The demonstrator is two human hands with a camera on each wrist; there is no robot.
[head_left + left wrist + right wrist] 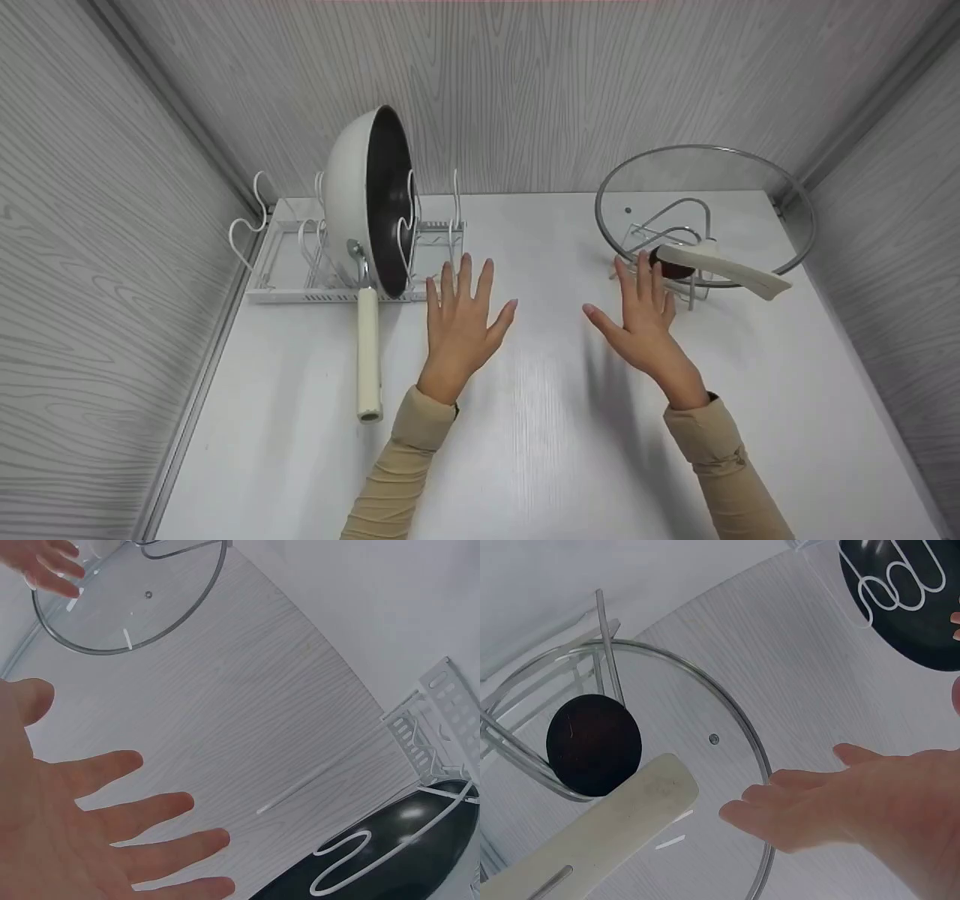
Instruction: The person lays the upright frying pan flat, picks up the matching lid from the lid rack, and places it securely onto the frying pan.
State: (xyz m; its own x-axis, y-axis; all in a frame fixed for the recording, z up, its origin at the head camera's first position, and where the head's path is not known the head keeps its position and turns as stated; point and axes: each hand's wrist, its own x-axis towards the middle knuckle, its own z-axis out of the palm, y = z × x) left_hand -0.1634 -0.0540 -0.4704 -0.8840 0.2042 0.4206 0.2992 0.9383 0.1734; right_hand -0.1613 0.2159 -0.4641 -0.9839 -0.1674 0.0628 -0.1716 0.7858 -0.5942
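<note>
At the far left of the white tabletop (540, 450), a white wire rack (326, 297) stands near the side wall (97, 300). In it a pan (349, 180) rests on edge, its pale outside turned left and its dark inside turned right, with 1 cream handle (367, 352) pointing toward the person and reaching past the rack's front rail.

Just right of the pan comes the left hand (461, 319), palm down, its 5 digits spread and holding nothing (the fingertips lie near the rack's right front corner). A bare stretch of tabletop separates it from the right hand (641, 326), so the 2 hands are apart. That hand also has its fingers stretched out and grips nothing; they overlap the rim of a glass lid (739, 202), though whether they touch it I cannot tell.

The lid leans upright in a small stand (691, 294) at the right. In front of it are a dark round knob (667, 265) and a long cream piece (724, 268), perhaps joined together.
</note>
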